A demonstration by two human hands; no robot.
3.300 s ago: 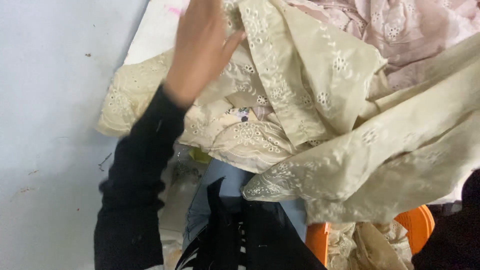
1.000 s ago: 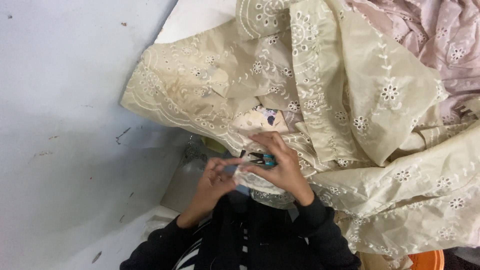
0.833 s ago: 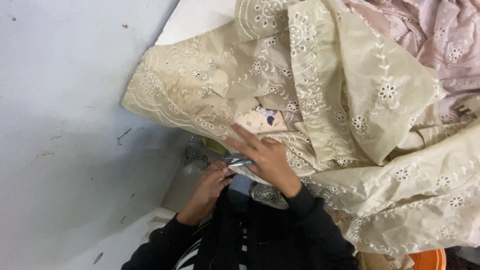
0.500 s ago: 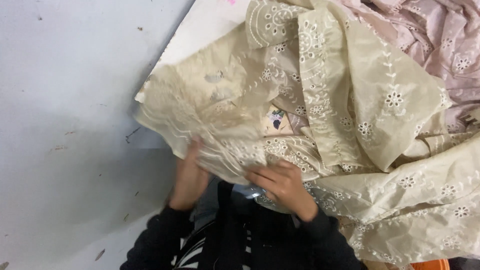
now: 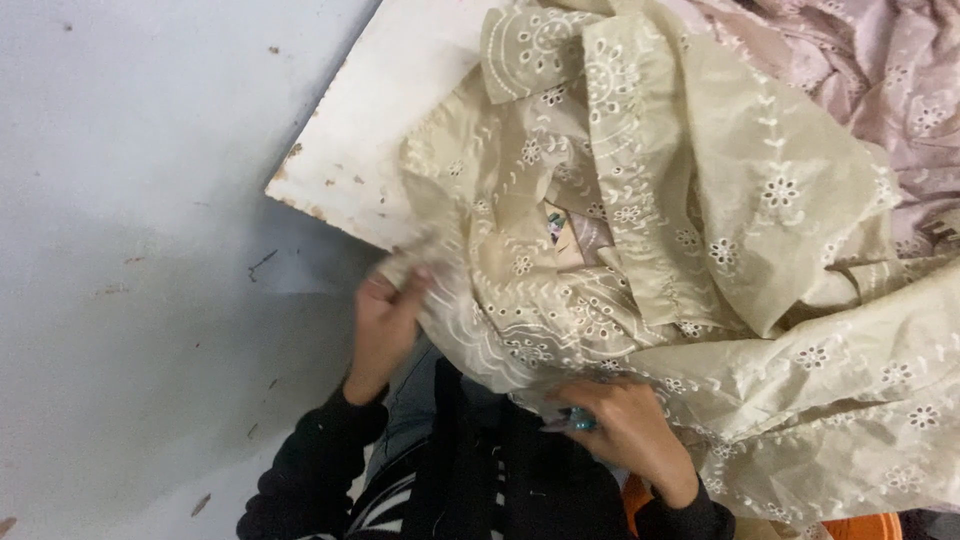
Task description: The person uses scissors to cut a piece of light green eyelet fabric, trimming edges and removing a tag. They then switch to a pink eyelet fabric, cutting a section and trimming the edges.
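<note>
Floor (image 5: 130, 200): grey-blue, scuffed, fills the frame from 7 through 11 o'clock.

Beige cloth (image 5: 700, 250): largest item, embroidered with eyelet flowers, heaped from centre out to 3 and 5 o'clock. It lies partly over the board and drapes down onto my lap. Folds overlap; a collar-like flap sits at 12 o'clock.

Pink cloth (image 5: 880, 90): same eyelet pattern, bunched at 1–2 o'clock, behind and touching the beige cloth.

Board (image 5: 390, 130): white, chipped along its lower edge, at 11–12 o'clock, mostly covered by the beige cloth.

My sleeves (image 5: 310, 480): black, at 6–7 o'clock.

Orange object (image 5: 860, 527): only a sliver at 5 o'clock, under the cloth edge; cannot tell what it is.

Left hand (image 5: 385, 315): at 8 o'clock from centre, fingers closed, pinching the beige cloth's left edge, which is blurred there.

Right hand (image 5: 625, 425): at 5–6 o'clock, curled around a small teal tool (image 5: 580, 421), knuckles touching the underside of the cloth's lower hem.

Label (image 5: 565, 228): small printed paper piece, dead centre, tucked in a gap between folds.
</note>
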